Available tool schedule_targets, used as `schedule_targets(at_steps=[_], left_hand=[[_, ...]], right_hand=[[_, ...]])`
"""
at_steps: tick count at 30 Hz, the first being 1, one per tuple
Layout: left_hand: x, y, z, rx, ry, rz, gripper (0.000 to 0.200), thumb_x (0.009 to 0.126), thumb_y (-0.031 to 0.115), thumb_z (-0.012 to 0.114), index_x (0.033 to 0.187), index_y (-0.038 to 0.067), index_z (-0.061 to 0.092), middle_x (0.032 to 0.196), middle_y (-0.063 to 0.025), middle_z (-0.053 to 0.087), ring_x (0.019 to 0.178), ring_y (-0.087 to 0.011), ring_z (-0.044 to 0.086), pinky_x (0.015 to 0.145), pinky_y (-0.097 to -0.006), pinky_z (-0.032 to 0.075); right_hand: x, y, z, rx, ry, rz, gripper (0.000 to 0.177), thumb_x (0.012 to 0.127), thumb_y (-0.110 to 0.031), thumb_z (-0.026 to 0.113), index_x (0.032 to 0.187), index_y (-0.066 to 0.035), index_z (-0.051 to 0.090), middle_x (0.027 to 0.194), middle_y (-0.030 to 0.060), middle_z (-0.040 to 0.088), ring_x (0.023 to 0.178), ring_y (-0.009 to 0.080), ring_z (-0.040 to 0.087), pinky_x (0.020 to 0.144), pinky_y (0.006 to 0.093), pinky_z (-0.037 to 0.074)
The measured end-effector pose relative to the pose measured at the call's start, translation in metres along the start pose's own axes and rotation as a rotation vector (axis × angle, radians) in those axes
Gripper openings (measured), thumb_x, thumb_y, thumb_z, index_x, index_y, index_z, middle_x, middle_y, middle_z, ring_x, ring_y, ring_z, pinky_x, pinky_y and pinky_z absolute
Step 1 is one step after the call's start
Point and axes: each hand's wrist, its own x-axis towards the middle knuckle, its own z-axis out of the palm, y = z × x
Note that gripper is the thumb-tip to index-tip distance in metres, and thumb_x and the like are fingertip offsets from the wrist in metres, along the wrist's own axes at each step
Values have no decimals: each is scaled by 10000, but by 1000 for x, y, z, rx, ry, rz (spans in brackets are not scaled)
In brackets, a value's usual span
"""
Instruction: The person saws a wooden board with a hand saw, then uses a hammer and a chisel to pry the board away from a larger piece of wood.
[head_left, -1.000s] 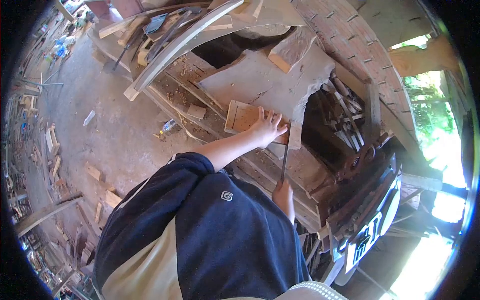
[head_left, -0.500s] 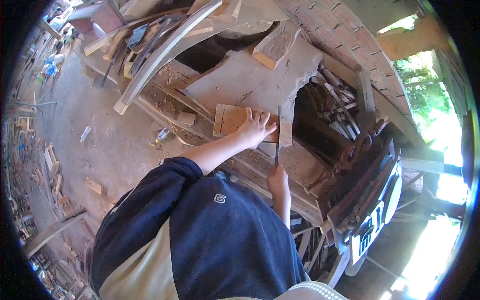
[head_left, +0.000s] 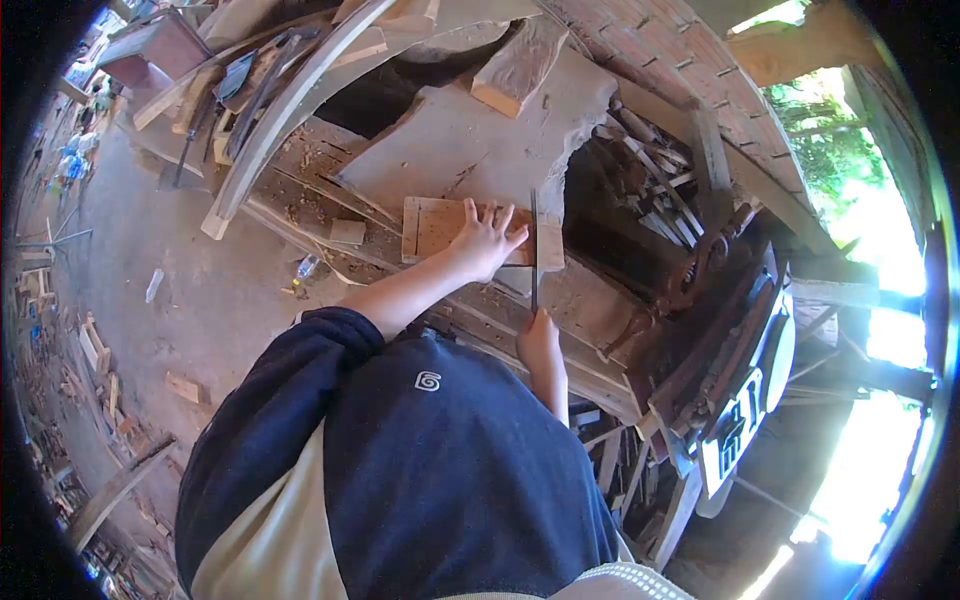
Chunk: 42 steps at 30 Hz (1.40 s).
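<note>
A light brown board point(head_left: 428, 228) lies on a rough slab near the bench's front edge. Spread fingers of my left hand point(head_left: 485, 243) press flat on its top. My right hand point(head_left: 541, 345) is wrapped round the near end of a long, thin dark tool point(head_left: 535, 240), which looks like a file or a saw blade. The tool crosses the board near its right end, to the right of my left hand, and points away from me. The tool's handle is hidden in my right fist.
A thick wood block point(head_left: 515, 75) rests on the slab point(head_left: 440, 140) beyond the board. To the right lie dark carved pieces point(head_left: 700, 350). A curved light beam point(head_left: 290, 110) crosses the upper left. A small wood piece point(head_left: 347, 232) sits left of the board.
The whole view has shifted, so the bench and both hands appear further left and slightly higher. My left hand still lies on the board and my right still holds the tool.
</note>
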Motion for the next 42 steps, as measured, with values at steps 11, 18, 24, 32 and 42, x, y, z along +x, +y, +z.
schedule_targets(at_steps=[11,18,24,32,42], left_hand=[[10,-3,31,43,130,-8,926,707,312,771,1485,136,302,1503,-288,246,1357,-496,306,999,-759,238],[2,0,2,31,5,-6,1002,652,348,823,1483,139,303,1504,-281,249,1354,-490,313,998,-760,243],[0,0,-2,54,-41,13,953,675,333,805,1472,137,320,1497,-283,262,1350,-494,317,994,-765,243],[2,3,0,38,17,-14,801,765,255,703,1460,124,327,1496,-288,257,1345,-511,310,994,-767,238],[8,4,10,49,0,-5,867,736,213,722,1473,124,274,1503,-292,226,1353,-517,291,995,-774,229]], right_hand=[[42,-2,2,18,-18,-15,227,951,-181,477,1021,19,560,945,323,624,948,495,594,793,558,470],[-44,29,5,96,-47,143,264,961,-233,493,1016,17,560,940,314,632,909,484,613,748,559,474],[10,7,2,-6,-50,-1,267,953,-164,445,1092,34,556,1010,335,618,993,511,578,830,566,469],[-27,11,-1,85,-28,57,267,967,-182,443,1058,30,578,972,317,632,1004,486,587,822,533,478],[27,-4,-4,106,-30,-19,272,964,-204,446,1061,27,554,973,327,624,986,504,577,818,546,470]])
